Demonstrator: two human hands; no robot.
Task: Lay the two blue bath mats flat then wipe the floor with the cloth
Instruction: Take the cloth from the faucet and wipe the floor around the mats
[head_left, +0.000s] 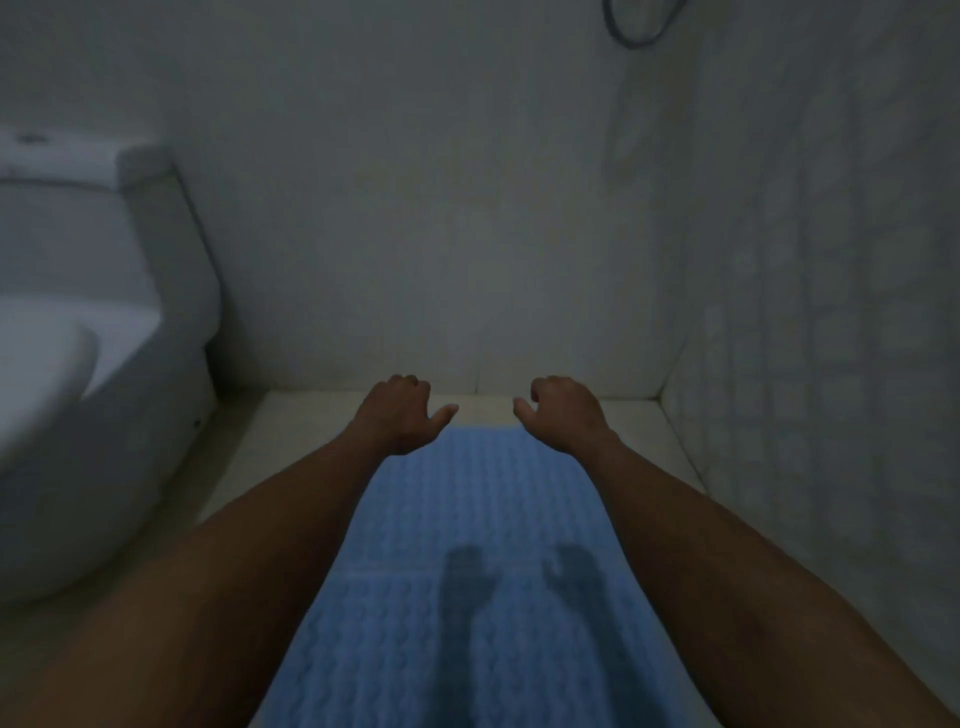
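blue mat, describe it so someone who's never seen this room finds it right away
Start at the white toilet on the left. To its right, a blue mat lies on the pale floor, running toward the back wall between the person's forearms. Nothing else here is blue or bumpy.

Both bare forearms extend toward 12 o'clock, converging slightly. Left hand (402, 413): palm down, fingers curled under, thumb pointing toward 3 o'clock. Right hand (563, 413): palm down, fingers curled, thumb pointing toward 9 o'clock. Hands apart, holding nothing.
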